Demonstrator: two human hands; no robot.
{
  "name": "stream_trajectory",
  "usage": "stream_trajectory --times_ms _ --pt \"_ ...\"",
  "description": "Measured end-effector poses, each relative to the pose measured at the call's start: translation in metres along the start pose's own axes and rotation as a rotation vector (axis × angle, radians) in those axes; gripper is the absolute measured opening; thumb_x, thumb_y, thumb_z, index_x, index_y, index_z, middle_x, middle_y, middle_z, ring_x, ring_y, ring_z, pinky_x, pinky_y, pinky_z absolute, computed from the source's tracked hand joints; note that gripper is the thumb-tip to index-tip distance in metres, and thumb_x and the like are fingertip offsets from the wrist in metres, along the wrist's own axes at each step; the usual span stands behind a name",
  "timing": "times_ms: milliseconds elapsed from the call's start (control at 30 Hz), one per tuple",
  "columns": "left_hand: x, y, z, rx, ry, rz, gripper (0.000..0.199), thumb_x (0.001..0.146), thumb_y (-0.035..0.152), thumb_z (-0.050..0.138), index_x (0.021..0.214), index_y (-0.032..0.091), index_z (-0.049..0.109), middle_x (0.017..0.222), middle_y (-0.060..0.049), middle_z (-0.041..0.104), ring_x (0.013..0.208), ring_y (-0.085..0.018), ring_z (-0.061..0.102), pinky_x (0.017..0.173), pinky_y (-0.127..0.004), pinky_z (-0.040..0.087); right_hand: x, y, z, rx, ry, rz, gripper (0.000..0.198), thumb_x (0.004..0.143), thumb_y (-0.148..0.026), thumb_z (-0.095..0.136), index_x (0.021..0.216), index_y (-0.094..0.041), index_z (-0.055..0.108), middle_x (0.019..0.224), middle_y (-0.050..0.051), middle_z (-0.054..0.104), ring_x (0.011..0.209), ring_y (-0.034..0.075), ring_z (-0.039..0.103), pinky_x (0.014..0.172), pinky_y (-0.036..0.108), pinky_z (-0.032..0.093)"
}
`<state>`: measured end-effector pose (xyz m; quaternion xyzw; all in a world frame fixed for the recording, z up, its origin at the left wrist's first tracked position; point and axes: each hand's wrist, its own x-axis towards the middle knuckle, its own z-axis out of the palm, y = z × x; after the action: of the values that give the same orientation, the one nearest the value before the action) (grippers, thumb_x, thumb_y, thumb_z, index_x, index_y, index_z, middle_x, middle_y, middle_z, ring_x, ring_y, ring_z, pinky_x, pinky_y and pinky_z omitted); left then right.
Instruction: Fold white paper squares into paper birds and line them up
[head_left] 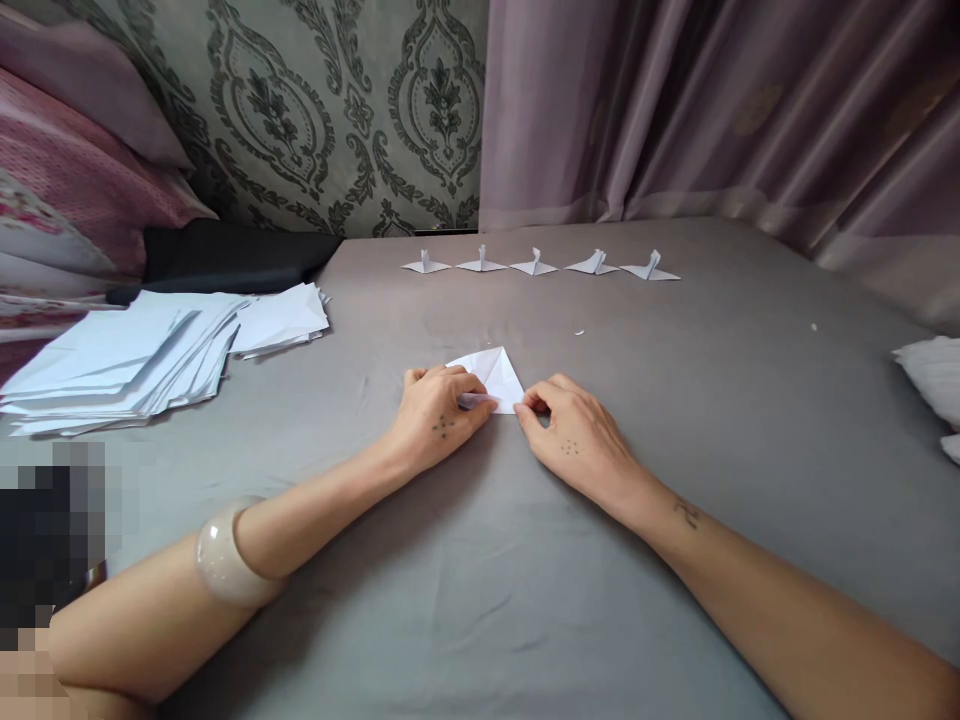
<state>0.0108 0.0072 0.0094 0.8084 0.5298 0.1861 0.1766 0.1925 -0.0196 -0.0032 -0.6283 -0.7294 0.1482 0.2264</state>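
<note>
A partly folded sheet of white paper (pixel 504 378) lies on the grey cloth in front of me, with crease lines running from its top point. My left hand (pixel 442 412) is closed on its left side, thumb and fingers pinching a folded edge. At the lower right corner, the thumb and forefinger of my right hand (pixel 574 430) pinch the paper's tip. The left part of the sheet is hidden beneath my left fingers.
Several folded paper figures (pixel 536 264) stand in a row at the back. A large stack of white paper (pixel 120 365) lies at the left, beside a smaller stack (pixel 281 320). Behind them is a black item (pixel 232 255). A whitish bundle (pixel 934 380) sits at the right edge.
</note>
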Motion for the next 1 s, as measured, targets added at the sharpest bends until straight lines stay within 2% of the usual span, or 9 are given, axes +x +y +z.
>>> stream_trajectory --times_ms 233,500,567,700,767,833,933,1000 --pt "0.002 0.002 -0.004 -0.057 -0.052 -0.064 0.022 0.083 0.037 0.056 0.077 0.018 0.067 0.086 -0.005 0.068 0.086 -0.024 0.060 0.093 -0.050 0.032 0.001 0.003 -0.003 -0.011 -0.056 -0.006 0.013 0.088 -0.028 0.053 0.079 -0.022 0.060 0.089 0.002 0.061 0.077 0.015 0.057 0.066 0.028 0.039" --pt "0.003 -0.002 -0.002 -0.115 -0.051 -0.066 0.021 0.082 0.038 0.058 0.078 0.019 0.068 0.083 -0.005 0.068 0.085 -0.025 0.061 0.094 -0.052 0.031 0.007 0.013 -0.015 0.103 -0.109 -0.025 0.008 0.083 -0.022 0.055 0.078 -0.022 0.062 0.081 0.000 0.063 0.068 0.013 0.056 0.060 0.026 0.040" --pt "0.003 -0.002 -0.002 -0.106 -0.050 -0.072 0.021 0.082 0.037 0.058 0.078 0.019 0.068 0.083 -0.005 0.068 0.084 -0.025 0.061 0.093 -0.052 0.032 0.006 0.010 -0.013 0.137 -0.074 -0.067 0.011 0.082 -0.015 0.054 0.081 -0.021 0.063 0.085 0.001 0.065 0.071 0.013 0.057 0.063 0.026 0.042" --pt "0.002 -0.001 -0.002 -0.093 -0.026 -0.058 0.021 0.081 0.036 0.058 0.079 0.019 0.068 0.086 -0.006 0.068 0.085 -0.025 0.060 0.093 -0.052 0.032 0.001 0.000 -0.004 0.177 -0.045 -0.275 0.025 0.086 -0.006 0.045 0.092 -0.020 0.065 0.093 0.004 0.066 0.086 0.016 0.059 0.076 0.029 0.045" --pt "0.000 -0.001 -0.003 -0.113 -0.014 -0.052 0.021 0.081 0.036 0.057 0.079 0.019 0.069 0.085 -0.005 0.068 0.083 -0.023 0.060 0.092 -0.050 0.033 -0.003 -0.003 -0.001 0.147 -0.053 -0.325 0.028 0.088 -0.006 0.043 0.097 -0.020 0.066 0.094 0.006 0.066 0.091 0.018 0.059 0.080 0.031 0.046" --pt "-0.001 -0.002 -0.006 -0.164 -0.016 -0.079 0.024 0.082 0.039 0.057 0.078 0.019 0.069 0.076 -0.003 0.066 0.075 -0.019 0.057 0.088 -0.043 0.037 -0.006 -0.005 0.001 0.109 -0.040 -0.338 0.028 0.090 -0.007 0.042 0.100 -0.019 0.066 0.096 0.007 0.065 0.092 0.019 0.058 0.081 0.032 0.046" --pt "-0.002 -0.005 -0.009 -0.239 -0.030 -0.154 0.031 0.083 0.045 0.054 0.074 0.018 0.068 0.058 0.002 0.055 0.060 -0.014 0.047 0.074 -0.033 0.041 -0.009 -0.006 0.002 0.062 -0.025 -0.352 0.030 0.090 -0.006 0.041 0.102 -0.018 0.066 0.097 0.008 0.063 0.091 0.019 0.057 0.080 0.032 0.046" --pt "-0.001 -0.007 -0.010 -0.247 -0.024 -0.179 0.035 0.083 0.047 0.053 0.070 0.017 0.066 0.056 0.003 0.050 0.057 -0.012 0.043 0.067 -0.030 0.040 -0.010 -0.006 0.001 0.026 -0.021 -0.358 0.031 0.090 -0.006 0.041 0.100 -0.017 0.067 0.097 0.009 0.062 0.090 0.019 0.056 0.080 0.032 0.047"
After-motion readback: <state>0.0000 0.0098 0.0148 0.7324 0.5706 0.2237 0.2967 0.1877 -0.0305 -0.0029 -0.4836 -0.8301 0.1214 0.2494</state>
